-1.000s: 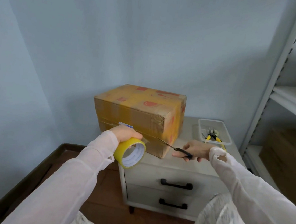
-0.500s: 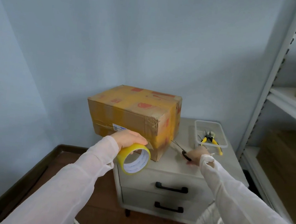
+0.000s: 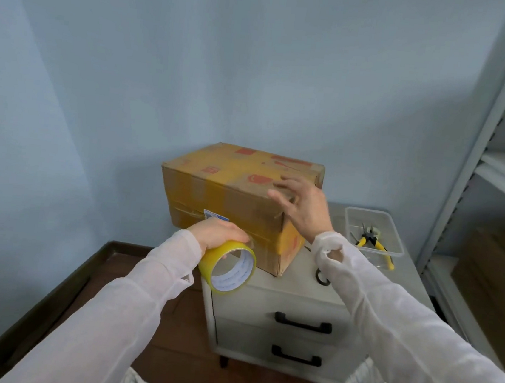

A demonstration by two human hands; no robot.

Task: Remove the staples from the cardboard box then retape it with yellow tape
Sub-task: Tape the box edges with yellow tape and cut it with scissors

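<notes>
A cardboard box [image 3: 226, 188] with red marks and yellow tape strips stands on a pale nightstand [image 3: 293, 292]. My left hand [image 3: 217, 234] grips a yellow tape roll [image 3: 227, 268] at the box's lower front edge, beside a blue-white label. My right hand [image 3: 300, 210] hovers with fingers spread over the box's near right top corner, holding nothing. Black-handled scissors [image 3: 322, 276] lie on the nightstand under my right forearm, mostly hidden by the sleeve.
A clear plastic tray [image 3: 393, 237] at the nightstand's right holds yellow-handled pliers [image 3: 372, 241]. A metal shelf rack [image 3: 479, 153] stands at the right with cardboard boxes [image 3: 497, 279] on it. Two drawers with black handles face me. The floor is brown.
My right hand has let go of the scissors, which now lie on the nightstand, and has risen to the box's top right corner. The left hand keeps the tape roll at the box.
</notes>
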